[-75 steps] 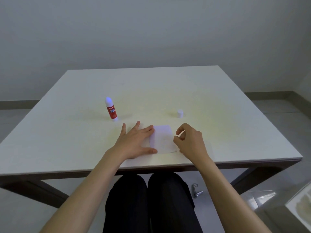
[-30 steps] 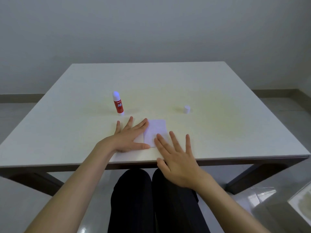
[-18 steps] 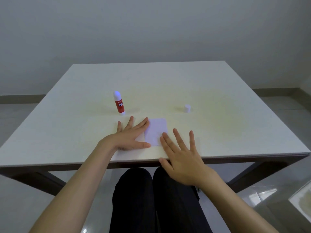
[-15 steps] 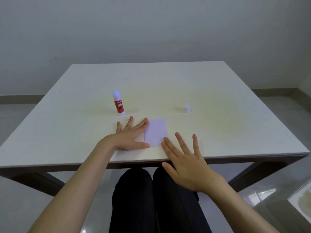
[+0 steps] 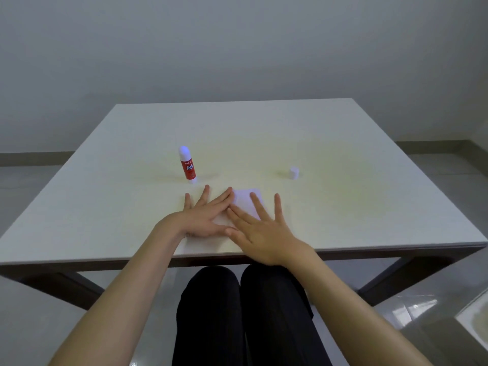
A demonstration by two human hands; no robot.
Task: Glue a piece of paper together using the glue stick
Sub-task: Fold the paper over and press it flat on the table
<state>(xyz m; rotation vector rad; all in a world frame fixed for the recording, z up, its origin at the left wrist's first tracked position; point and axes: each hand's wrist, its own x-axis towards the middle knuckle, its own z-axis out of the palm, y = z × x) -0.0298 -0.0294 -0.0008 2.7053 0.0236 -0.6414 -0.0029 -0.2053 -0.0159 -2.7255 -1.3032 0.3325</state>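
Since half a second ago, the right hand (image 5: 260, 233) has slid forward from the table's near edge onto the paper (image 5: 247, 200), its fingers now spread flat across the sheet. The left hand (image 5: 204, 216) has not shifted: palm down, fingers splayed, covering the sheet's left part. Both hands lie wide and flat, grasping nothing.

Progress, as judged: the paper appears folded and under pressing, so gluing looks done and only the pressing and recapping seem left. Whether glue lies between the layers cannot be seen.

Count: one paper, near the front edge of the table (image 5: 343, 143); one glue stick (image 5: 187, 165), upright and uncapped, just beyond the left hand; one white cap (image 5: 293, 173), standing well apart to the right; two hands.
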